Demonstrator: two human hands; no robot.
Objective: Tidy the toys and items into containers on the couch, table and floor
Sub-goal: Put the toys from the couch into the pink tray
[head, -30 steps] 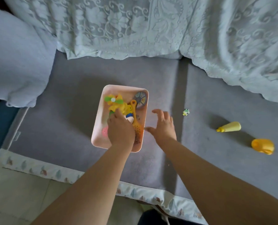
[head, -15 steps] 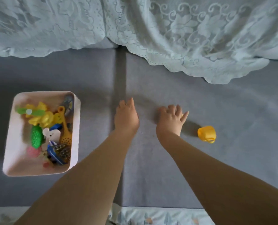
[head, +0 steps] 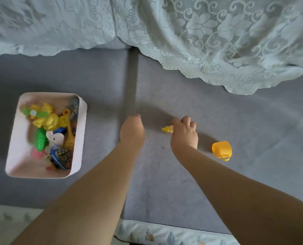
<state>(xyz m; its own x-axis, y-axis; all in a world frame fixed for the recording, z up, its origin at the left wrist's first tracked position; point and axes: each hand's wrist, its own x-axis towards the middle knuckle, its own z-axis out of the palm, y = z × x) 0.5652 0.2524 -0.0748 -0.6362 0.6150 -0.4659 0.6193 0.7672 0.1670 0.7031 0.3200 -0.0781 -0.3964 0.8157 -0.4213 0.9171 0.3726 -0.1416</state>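
A pale pink bin (head: 16,131) sits on the grey couch seat at the left, holding several toys: yellow pieces, a green one, a white mouse, a blue boat. My left hand (head: 132,130) rests with curled fingers by the seam between cushions; whatever lies under it is hidden. My right hand (head: 184,133) is closed around a yellow cone-shaped toy (head: 167,129), whose tip sticks out to the left. A yellow toy cup (head: 221,150) lies on its side just right of that hand.
A white lace cover (head: 209,41) drapes over the couch back and reaches onto the seat at the right. A patterned trim (head: 165,234) marks the couch's front edge, with light floor at the lower left.
The view swung right, leaving the bin at the left. My left hand left the bin and came to the cushion seam. My right hand closed on the yellow cone toy.
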